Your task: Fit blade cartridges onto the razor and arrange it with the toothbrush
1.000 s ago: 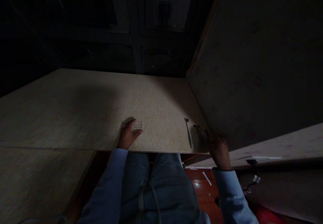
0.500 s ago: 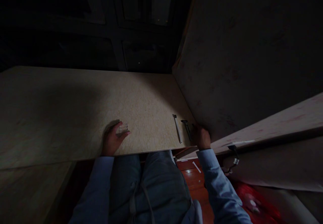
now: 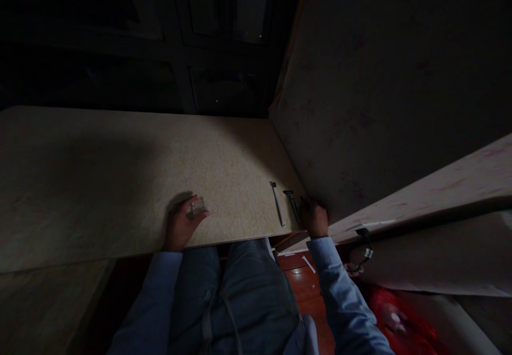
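My left hand point(image 3: 181, 224) is closed around a small clear glass point(image 3: 199, 207), held between thumb and fingers over the front part of the tabletop point(image 3: 224, 184). At the table's right end, close to the wall, my right hand point(image 3: 314, 219) has its fingers curled downward. A dark tip shows by those fingers, but what they grip is too dim to name. Just left of that hand lies a dark razor point(image 3: 293, 204), its head pointing away from me. Beside the razor, a white toothbrush point(image 3: 279, 206) with a dark head lies roughly parallel to it.
A patterned wall point(image 3: 380, 104) borders the table on the right, and a dark window point(image 3: 224, 85) stands behind. Below on the right are a cable point(image 3: 367, 253), a red plastic bag point(image 3: 400, 320) and reddish flooring point(image 3: 310, 291). My legs point(image 3: 236, 296) are under the front edge.
The glass in my left hand has turned slightly. My right hand stays beside the razor. The whole view has shifted a little; the razor and toothbrush lie as before.
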A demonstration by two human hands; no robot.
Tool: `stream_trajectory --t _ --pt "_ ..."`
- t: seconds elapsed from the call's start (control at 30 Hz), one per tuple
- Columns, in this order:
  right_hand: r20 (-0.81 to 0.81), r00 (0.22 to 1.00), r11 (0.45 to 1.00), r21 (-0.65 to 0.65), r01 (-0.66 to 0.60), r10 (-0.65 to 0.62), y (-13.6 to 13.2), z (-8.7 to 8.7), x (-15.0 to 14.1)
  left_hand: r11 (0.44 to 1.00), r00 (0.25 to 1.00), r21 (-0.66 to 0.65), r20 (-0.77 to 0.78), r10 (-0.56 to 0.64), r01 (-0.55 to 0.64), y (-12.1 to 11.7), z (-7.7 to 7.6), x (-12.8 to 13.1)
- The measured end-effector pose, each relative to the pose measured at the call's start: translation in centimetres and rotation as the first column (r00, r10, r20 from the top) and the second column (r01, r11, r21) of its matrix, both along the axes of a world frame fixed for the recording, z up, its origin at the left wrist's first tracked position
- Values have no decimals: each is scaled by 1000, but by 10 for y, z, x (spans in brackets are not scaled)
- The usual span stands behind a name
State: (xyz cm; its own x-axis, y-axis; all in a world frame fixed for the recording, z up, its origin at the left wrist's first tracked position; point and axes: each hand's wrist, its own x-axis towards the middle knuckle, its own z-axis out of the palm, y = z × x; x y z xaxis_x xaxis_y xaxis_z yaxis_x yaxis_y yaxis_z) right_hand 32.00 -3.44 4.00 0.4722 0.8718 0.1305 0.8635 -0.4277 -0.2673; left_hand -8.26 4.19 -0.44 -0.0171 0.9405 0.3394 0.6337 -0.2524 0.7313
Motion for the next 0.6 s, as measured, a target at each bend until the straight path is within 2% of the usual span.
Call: stream_trajectory --t 0.07,0.13,0.27,0.47,0.6 --pt "-2 1000 999 45 -25 25 -4 -6 2 998 997 -36 48 -59 61 -1 5 17" --pt "-9 997 986 148 -77 79 -12 -14 5 992 992 -22 48 -121 122 -2 13 39" --pt "-64 983 919 369 -136 171 -35 -32 10 967 969 68 -40 -242 244 1 38 89" --pt "-185 957 872 476 -113 225 -52 -47 6 912 910 43 -101 -402 407 15 62 165" --pt "-159 963 818 568 -90 216 -51 -61 -1 895 886 -26 -128 -445 446 32 72 218"
